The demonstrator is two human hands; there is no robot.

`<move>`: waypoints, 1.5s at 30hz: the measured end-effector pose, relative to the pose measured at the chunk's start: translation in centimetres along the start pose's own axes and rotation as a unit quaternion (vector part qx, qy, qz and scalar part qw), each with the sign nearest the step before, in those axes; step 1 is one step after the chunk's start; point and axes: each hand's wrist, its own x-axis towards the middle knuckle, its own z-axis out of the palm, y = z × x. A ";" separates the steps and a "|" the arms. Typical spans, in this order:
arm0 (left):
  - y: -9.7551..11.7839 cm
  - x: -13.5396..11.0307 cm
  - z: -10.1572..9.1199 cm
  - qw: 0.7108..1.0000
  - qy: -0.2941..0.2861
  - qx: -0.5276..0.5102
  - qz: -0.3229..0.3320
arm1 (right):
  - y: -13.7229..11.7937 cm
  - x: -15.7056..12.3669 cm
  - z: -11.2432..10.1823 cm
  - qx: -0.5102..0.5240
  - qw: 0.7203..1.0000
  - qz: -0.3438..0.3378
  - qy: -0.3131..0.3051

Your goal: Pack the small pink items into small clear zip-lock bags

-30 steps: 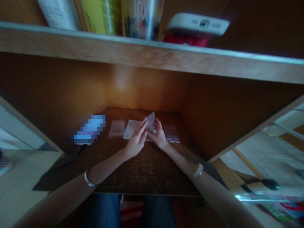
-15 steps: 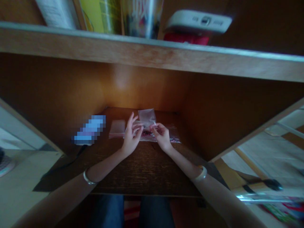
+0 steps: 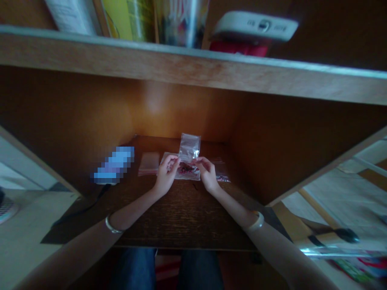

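A clear bag [image 3: 190, 145] is pinched along its near edge by the left hand [image 3: 166, 173] and right hand [image 3: 208, 173], above a red-flecked bag [image 3: 190, 170].

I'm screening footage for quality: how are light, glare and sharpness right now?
Head view: dim, with the right side wall in deep shadow; head view: a small bright glint on the raised clear bag, a soft sheen on the back wall; head view: lettering on the white device too blurred to read.
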 end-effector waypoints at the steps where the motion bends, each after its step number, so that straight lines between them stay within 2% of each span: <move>1: 0.1 0.0 0.0 1.000 0.000 0.000 0.000 | 0.1 0.0 0.0 -0.009 1.000 -0.001 0.005; 10: -0.5 0.0 -0.1 1.000 0.011 0.011 -0.002 | 1.2 0.4 -0.1 -0.046 0.998 -0.004 0.034; 16: -0.1 0.1 -0.2 0.999 0.038 0.011 -0.002 | 1.2 0.3 -0.2 -0.050 0.998 0.004 0.025; 24: -0.2 0.3 -0.4 0.999 0.049 0.019 -0.006 | 1.2 0.3 -0.2 -0.087 0.995 -0.039 0.010; 32: -0.4 0.2 -0.3 0.999 0.029 0.013 0.002 | 1.2 0.4 -0.4 -0.098 0.994 -0.041 0.021; 39: -0.2 0.0 -0.3 0.997 -0.008 0.074 0.017 | 0.2 -0.1 -0.1 -0.113 0.990 -0.067 -0.042; 45: 0.1 -0.1 -0.3 0.996 -0.012 0.088 0.026 | 0.1 -0.3 -0.1 -0.141 0.986 -0.080 -0.047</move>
